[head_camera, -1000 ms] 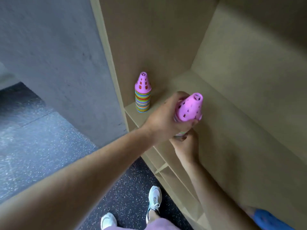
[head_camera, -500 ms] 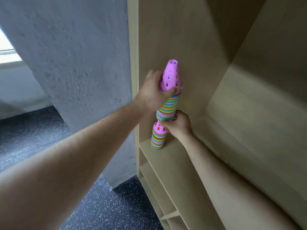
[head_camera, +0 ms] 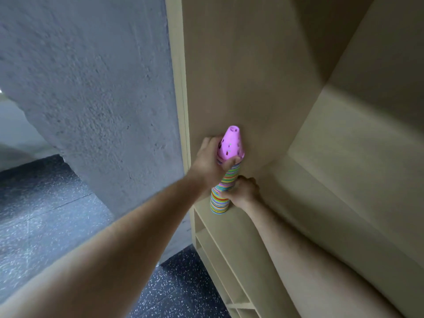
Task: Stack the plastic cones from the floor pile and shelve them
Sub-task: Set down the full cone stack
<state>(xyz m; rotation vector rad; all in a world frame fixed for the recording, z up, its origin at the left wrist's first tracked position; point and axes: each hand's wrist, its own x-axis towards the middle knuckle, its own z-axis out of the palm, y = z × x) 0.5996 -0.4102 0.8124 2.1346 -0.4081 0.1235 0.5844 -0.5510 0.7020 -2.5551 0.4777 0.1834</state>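
The cone stack stands as one tall column of striped, multicoloured rims, capped by a perforated pink cone. Its base rests on the shelf, directly below both hands. The column leans slightly, with the top tilted away from the left hand.

Left hand: fingers curled, gripping the stack at the lower rim of the pink cone. The thumb crosses the front of the stack just under that rim; the remaining fingers pass behind the cone and are mostly hidden.

Right hand: fingers curled, gripping the stack lower down, just below the left hand. The fingers wrap across the front of the striped rims. They cover a slight kink in the column at this level, so it cannot be determined whether the upper section is fully seated on the lower section.

Beyond the left hand, a vertical side panel of the shelving unit stands just behind the stack. Below the right forearm, lower compartments open toward the person. Outside the left arm are a grey concrete wall and a dark speckled floor
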